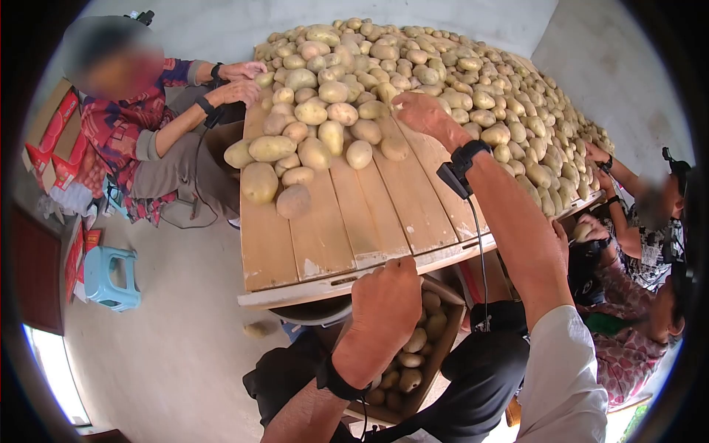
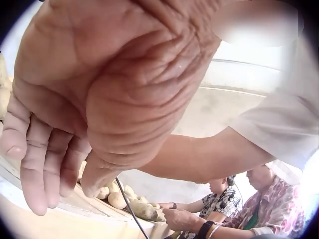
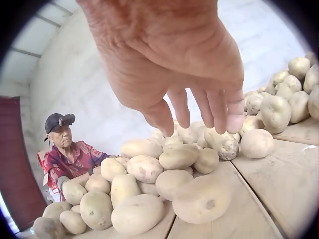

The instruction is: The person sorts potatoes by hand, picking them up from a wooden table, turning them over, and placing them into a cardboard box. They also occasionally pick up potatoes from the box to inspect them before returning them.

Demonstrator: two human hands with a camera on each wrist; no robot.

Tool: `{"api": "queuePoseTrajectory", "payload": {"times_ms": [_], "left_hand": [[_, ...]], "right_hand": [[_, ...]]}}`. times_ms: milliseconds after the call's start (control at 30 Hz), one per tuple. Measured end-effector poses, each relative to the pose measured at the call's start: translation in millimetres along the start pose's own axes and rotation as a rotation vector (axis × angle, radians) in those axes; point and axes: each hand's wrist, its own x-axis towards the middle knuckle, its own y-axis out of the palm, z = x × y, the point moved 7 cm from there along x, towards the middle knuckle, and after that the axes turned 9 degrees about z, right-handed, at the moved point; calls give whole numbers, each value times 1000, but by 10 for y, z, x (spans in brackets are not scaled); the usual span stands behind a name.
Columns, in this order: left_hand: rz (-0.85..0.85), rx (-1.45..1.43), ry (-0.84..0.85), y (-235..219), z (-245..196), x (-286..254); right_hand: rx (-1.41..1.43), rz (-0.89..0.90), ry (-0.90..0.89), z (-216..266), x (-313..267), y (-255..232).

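Many potatoes (image 1: pixel 341 113) (image 3: pixel 137 214) lie heaped on a slatted wooden table (image 1: pixel 369 214). Over the near side of the heap, my right hand (image 1: pixel 432 118) (image 3: pixel 174 64) reaches with its fingers pointing down, thumb apart from them. Its fingertips are close to or touching a potato (image 3: pixel 222 143); whether they touch cannot be told. My left hand (image 1: pixel 385 299) (image 2: pixel 99 84) is at the table's front edge (image 1: pixel 325 290), holding nothing visible, its fingers loosely bent. Contact with the edge is unclear.
Below the front edge, a cardboard box (image 1: pixel 443 354) holds potatoes, beside a round container (image 1: pixel 314 316). One person (image 1: pixel 148 125) sits at the left with both hands by the heap; others (image 1: pixel 628 354) are at the right. A blue stool (image 1: pixel 112 277) stands on the floor. Cables hang from both wrists.
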Motion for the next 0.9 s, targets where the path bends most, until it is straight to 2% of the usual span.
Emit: {"api": "queuePoseTrajectory", "payload": {"times_ms": [200,267,300,367,500,600,700,767,900], "left_hand": [[87,166,11,123,109,56],[114,174,8,140,123,80],[140,177,0,155,132,101],[157,170,-6,159,149,144],[183,157,-25,174,176,185],[203,165,-19,179,178,212],[197,164,-16,205,188,237],[192,161,-11,212,194,257],[216,166,-9,225,206,284]], "right_hand": [[17,-17,0,-164,201,-130],[-54,-66,-111,-319,507,-112],[-52,-70,-110,-287,485,-152],[247,-56,-31,-194,380,-242],[290,-74,-39,2,559,-181],[203,-70,-45,152,711,-98],[86,38,-37,253,865,32],[-91,181,-107,287,991,153],[-193,212,-54,321,1170,253]]}}
